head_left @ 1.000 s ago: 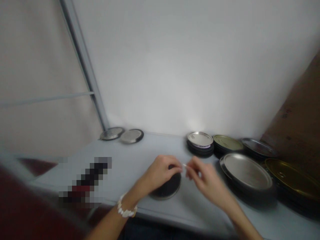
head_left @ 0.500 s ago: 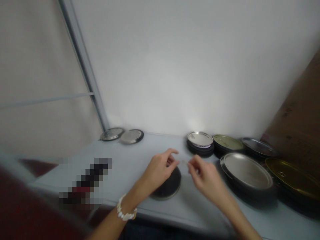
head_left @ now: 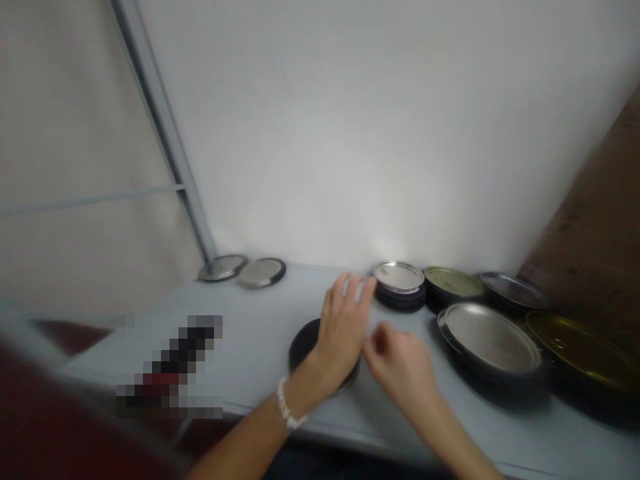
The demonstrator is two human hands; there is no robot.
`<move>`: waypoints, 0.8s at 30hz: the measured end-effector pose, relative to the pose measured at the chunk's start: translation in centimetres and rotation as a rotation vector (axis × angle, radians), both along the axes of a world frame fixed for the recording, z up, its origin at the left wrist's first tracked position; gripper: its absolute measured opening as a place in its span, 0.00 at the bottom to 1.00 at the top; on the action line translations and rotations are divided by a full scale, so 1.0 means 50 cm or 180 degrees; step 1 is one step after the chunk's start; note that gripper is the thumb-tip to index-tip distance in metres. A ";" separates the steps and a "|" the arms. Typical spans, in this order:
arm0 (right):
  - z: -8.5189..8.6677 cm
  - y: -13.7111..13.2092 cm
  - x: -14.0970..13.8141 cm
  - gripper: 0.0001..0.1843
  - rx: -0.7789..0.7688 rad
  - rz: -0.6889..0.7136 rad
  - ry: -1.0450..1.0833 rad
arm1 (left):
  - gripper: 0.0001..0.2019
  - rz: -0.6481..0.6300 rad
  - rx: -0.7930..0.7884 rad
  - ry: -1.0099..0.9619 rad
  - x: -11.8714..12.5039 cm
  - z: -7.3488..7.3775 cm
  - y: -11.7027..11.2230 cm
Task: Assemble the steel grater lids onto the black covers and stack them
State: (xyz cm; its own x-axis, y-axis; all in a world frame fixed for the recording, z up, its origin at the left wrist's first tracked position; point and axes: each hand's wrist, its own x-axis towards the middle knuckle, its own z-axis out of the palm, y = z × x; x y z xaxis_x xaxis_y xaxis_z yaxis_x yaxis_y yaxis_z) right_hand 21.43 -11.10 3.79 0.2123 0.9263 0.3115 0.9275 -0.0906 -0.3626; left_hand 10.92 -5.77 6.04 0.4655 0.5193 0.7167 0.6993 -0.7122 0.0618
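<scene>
My left hand [head_left: 345,323], with a white beaded bracelet [head_left: 290,407] at the wrist, is held above a dark round disc [head_left: 303,343] on the table. Its fingers stretch away from me, slightly apart, and its thumb is hidden. Close beside it on the right, my right hand [head_left: 403,357] is closed, thumb and forefinger pinched together near the left hand's edge. Whatever that pinch holds is too small or blurred to make out. Part of the dark disc is covered by my left hand and wrist.
Stacks of round metal lids stand to the right: a silver stack [head_left: 399,277], a green-gold one [head_left: 454,283], a larger silver one [head_left: 493,337] and a gold one [head_left: 583,347]. Two flat discs [head_left: 263,272] lie at the back left. A pixelated patch [head_left: 175,367] covers the left table area.
My left hand has turned and straightened its fingers, moving right against my right hand. A faint, pale scrap seen between the hands earlier is now out of sight. My right hand stays pinched.
</scene>
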 end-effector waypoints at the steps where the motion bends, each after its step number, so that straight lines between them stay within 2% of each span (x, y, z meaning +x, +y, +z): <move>1: 0.006 -0.002 0.001 0.09 0.0001 -0.0079 -0.0044 | 0.24 0.0032 -0.0045 -0.0050 0.001 0.002 0.000; 5: 0.012 -0.008 -0.001 0.07 0.0031 -0.0045 -0.0338 | 0.25 -0.0287 0.0134 0.0111 -0.002 -0.009 0.005; 6: 0.012 -0.009 -0.002 0.07 0.0042 -0.0047 -0.0373 | 0.25 -0.0202 0.0145 0.0214 -0.006 -0.014 0.014; 9: 0.012 -0.009 0.000 0.08 0.0027 -0.0123 -0.0316 | 0.27 0.0474 -0.0113 0.0328 -0.027 -0.023 0.058; 11: 0.014 -0.006 0.005 0.07 0.0033 -0.0119 -0.0186 | 0.28 0.0521 -0.0327 0.0300 -0.045 -0.018 0.080; 12: 0.016 -0.004 0.008 0.07 0.0087 -0.0073 -0.0070 | 0.28 0.0382 -0.0461 0.0243 -0.054 -0.012 0.084; 14: 0.018 0.001 0.015 0.09 0.0274 0.0151 0.0381 | 0.25 -0.0142 -0.0927 -0.0014 -0.070 0.001 0.079; 17: 0.019 0.009 0.021 0.12 0.0431 0.0661 0.1671 | 0.16 -0.1124 -0.2218 -0.0679 -0.092 0.014 0.057; 19: 0.017 0.013 0.021 0.13 0.0347 0.0926 0.2502 | 0.12 -0.1595 -0.3062 -0.1203 -0.107 0.013 0.047; 21: 0.014 0.015 0.017 0.14 0.0238 0.1147 0.2973 | 0.13 -0.1848 -0.3619 -0.1646 -0.120 0.005 0.045; 24: 0.009 0.015 0.006 0.17 0.0133 0.1401 0.3179 | 0.17 -0.1923 -0.4126 -0.2105 -0.133 -0.007 0.049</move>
